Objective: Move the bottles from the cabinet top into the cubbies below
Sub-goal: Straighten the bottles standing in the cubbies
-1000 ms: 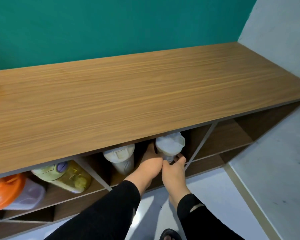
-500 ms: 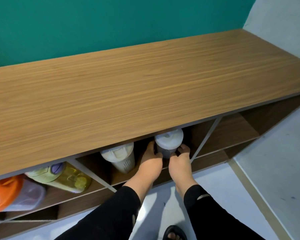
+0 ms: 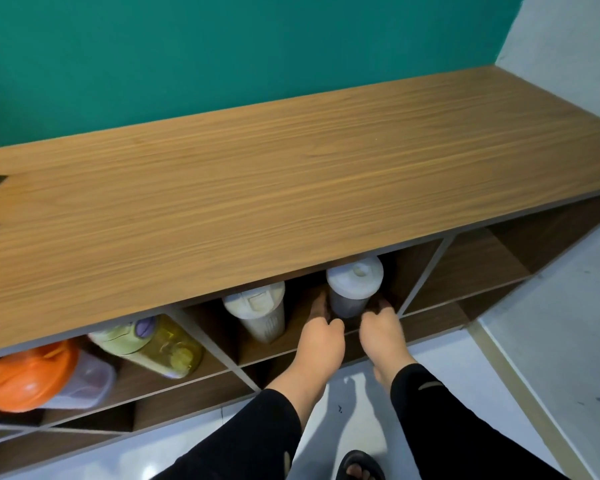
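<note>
Two hands, left hand (image 3: 321, 336) and right hand (image 3: 381, 327), fingers curled holding grey bottle (image 3: 354, 289) in centre cubby; wood cabinet top (image 3: 291, 174) mid-frame, teal wall (image 3: 222, 46) above, pale floor (image 3: 551, 358) lower right.

Both arms wear long black sleeves ending at the wrists; the right sleeve (image 3: 426, 403) carries a small pale curved mark. A black sandal (image 3: 359, 465) covers one foot.

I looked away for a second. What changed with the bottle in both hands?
The white-lidded bottle went deeper into the middle cubby and now stands upright on its shelf. The left hand and right hand have eased apart at its base. The other three bottles stayed put.
</note>
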{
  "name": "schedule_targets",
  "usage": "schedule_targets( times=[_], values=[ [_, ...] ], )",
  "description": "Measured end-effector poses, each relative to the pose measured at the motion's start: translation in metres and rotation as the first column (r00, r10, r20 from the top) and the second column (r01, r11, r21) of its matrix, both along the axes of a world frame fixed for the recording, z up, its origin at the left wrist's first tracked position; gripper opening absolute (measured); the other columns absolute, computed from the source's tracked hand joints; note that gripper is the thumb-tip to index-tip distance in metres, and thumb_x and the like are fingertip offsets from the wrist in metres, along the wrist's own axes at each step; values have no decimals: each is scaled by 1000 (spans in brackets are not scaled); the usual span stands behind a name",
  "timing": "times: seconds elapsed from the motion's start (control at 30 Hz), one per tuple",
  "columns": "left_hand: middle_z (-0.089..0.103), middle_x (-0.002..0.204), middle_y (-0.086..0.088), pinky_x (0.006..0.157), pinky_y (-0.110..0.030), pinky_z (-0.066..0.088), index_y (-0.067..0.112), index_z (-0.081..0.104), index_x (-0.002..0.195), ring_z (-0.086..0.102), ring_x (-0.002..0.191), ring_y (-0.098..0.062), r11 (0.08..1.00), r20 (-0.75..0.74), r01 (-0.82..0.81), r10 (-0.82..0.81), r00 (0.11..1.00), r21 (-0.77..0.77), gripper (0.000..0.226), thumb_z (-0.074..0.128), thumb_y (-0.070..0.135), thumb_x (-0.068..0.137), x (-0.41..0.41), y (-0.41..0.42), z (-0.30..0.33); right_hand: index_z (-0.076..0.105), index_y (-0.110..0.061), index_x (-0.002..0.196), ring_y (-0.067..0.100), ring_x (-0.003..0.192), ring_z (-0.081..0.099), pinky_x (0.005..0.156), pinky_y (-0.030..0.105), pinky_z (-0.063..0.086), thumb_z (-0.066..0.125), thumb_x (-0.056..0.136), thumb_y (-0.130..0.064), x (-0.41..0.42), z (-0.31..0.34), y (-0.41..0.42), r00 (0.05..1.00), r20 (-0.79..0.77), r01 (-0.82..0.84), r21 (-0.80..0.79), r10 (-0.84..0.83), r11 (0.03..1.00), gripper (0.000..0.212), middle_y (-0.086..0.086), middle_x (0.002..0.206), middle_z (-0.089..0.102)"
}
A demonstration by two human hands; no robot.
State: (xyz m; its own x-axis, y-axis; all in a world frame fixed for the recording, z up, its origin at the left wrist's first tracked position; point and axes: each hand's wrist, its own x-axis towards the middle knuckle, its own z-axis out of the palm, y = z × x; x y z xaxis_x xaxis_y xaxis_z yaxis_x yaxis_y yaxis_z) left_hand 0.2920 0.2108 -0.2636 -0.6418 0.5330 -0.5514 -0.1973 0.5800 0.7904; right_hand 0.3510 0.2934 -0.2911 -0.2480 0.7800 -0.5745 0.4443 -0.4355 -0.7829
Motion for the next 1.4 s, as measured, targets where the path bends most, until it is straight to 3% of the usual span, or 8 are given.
schedule_targets(
  times=[0.1,0.2,0.4,0.63,0.83,0.93,1.23,1.4],
  values=[
    [51,114,3,79,-18,40,9,49,137,51,91,-5,998,-9,56,-56,998,36,38,44,6,100,0,-25,14,63,0,95,37,78,66,76,50,58,42,95,-12,6,-1,-3,990,116,-85,53,78,995,24,22,90,69],
    [60,125,5,82,-10,39,16,55,136,56,106,-4,995,-7,87,-87,996,51,38,44,8,100,1,-70,20,65,6,96,28,58,57,57,37,49,42,100,-9,4,7,-25,919,141,-367,-35,368,929,28,19,70,62],
    [73,98,-9,64,-20,48,14,69,102,64,79,-13,946,16,-319,319,948,49,21,48,14,100,-42,-167,30,72,-16,83,20,66,64,72,42,56,49,94,-29,-45,37,-128,331,274,-943,53,903,330,28,3,76,73],
    [61,101,1,69,-27,47,14,35,143,57,84,-4,799,-47,-596,600,799,78,47,50,11,98,-86,-216,28,21,-25,157,19,135,47,108,35,40,52,100,-21,-99,45,-214,678,47,-735,84,734,673,65,1,153,42],
    [62,97,-4,64,-26,45,17,48,108,62,88,-18,853,10,-522,522,853,13,13,47,8,99,-98,-211,24,22,-10,155,31,99,66,76,34,53,51,97,-12,-140,32,-213,700,178,-710,66,692,701,65,19,119,64],
    [60,92,-5,65,-30,47,10,51,113,60,84,-18,849,45,-529,528,848,6,17,43,4,99,-109,-208,28,45,3,141,27,94,63,79,34,51,50,97,-10,-140,29,-217,699,174,-712,72,694,699,46,22,120,65],
    [64,130,-1,72,-23,51,33,45,146,61,101,-8,865,176,-480,455,873,145,62,42,-3,96,-136,-220,8,12,-26,158,19,121,50,97,28,40,47,97,-3,-131,25,-228,742,19,-666,138,670,733,74,5,137,50],
    [61,100,5,72,-24,45,31,51,124,56,87,-8,804,206,-580,550,810,135,40,41,1,100,-131,-223,2,21,-16,154,31,131,50,103,38,44,42,103,-11,-122,21,-231,716,51,-696,-15,696,718,55,11,136,51]
  ],
)
